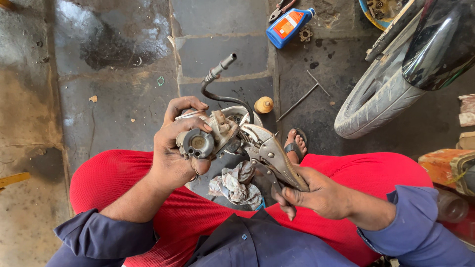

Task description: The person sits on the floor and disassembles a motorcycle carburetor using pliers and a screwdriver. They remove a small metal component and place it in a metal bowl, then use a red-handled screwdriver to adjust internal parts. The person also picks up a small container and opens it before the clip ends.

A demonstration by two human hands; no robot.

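A: Where was the grimy grey metal carburettor (210,136) with its curved black hose?

B: Above the lap, clasped in the left hand (173,153). The right hand (319,195) squeezed the handles of silver locking pliers (274,158), whose jaws bit a fitting on the carburettor's side.

A: Progress?

B: Judged midway: the fitting remained attached. Beyond lay 1 crumpled rag (236,184), 1 steel T-wrench (304,96), 1 blue oil bottle (288,27) and 1 motorcycle tyre (378,96).

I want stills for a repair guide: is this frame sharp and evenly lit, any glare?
Head view: carburetor and pliers are sharp in soft shade; sunlight hits the floor at top left; glare streaks the glossy fender; wide-lens bending at the edges curves the tyre.
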